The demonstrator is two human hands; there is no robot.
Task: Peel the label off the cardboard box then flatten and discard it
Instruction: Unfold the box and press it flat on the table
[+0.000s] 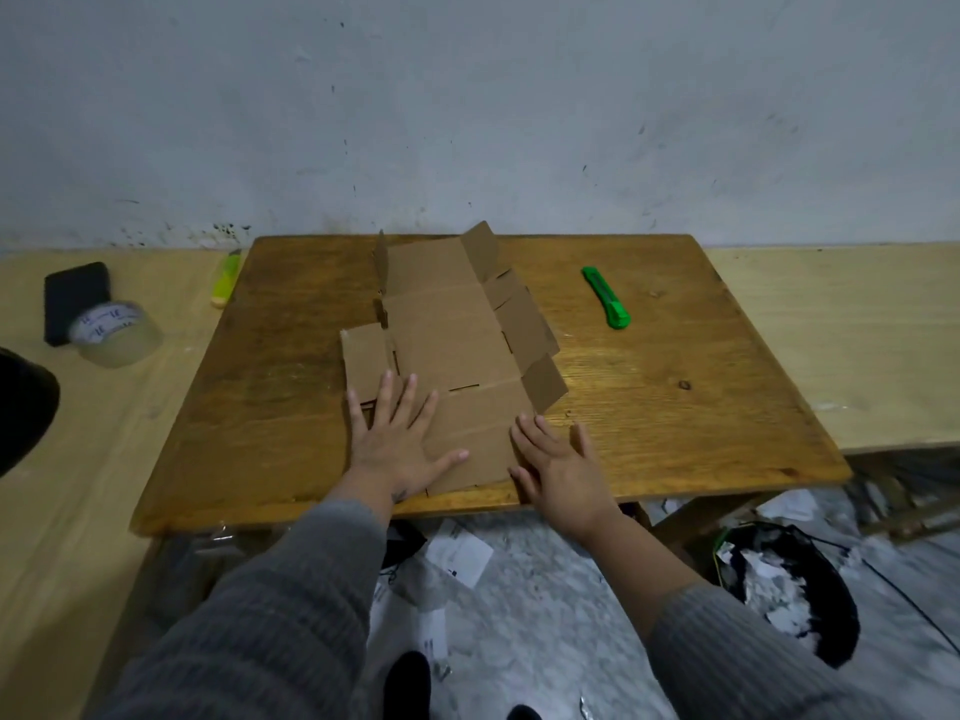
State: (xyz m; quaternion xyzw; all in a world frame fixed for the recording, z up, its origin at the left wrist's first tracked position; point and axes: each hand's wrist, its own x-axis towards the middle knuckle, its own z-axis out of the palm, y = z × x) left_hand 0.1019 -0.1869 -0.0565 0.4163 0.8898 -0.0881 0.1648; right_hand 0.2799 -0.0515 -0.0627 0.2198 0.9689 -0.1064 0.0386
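Cardboard box point(452, 356) lies opened out on the wooden table point(675, 407), running from under my fingers away toward the wall. No label visible on the face showing, so peeling looks done, though I can't see the underside. Flattening is mostly done: main panels lie flat, but side flaps past my fingertips stand up, two on the right edge, thin ones at the far left edge. Left to do, as I judge it: press those flaps down, then discard the sheet.

My left hand point(397, 439) is spread wide, fingers straight, palm down on the near left part of the cardboard, thumb stretched toward the right. It grips nothing, just presses. My right hand point(558, 462) is also flat with fingers straight, loosely spread, lying at the near right edge of the cardboard; fingertips touch that edge, rest of the hand on the table. Holds nothing.

Beyond my right fingers, well apart, a green utility knife point(607, 297). Off left of my left fingers, a yellow-green cutter point(227, 280), tape roll point(115, 334), dark phone-like slab point(75, 298). Below right hand on the floor, black bag with paper scraps point(789, 595), likely the bin.
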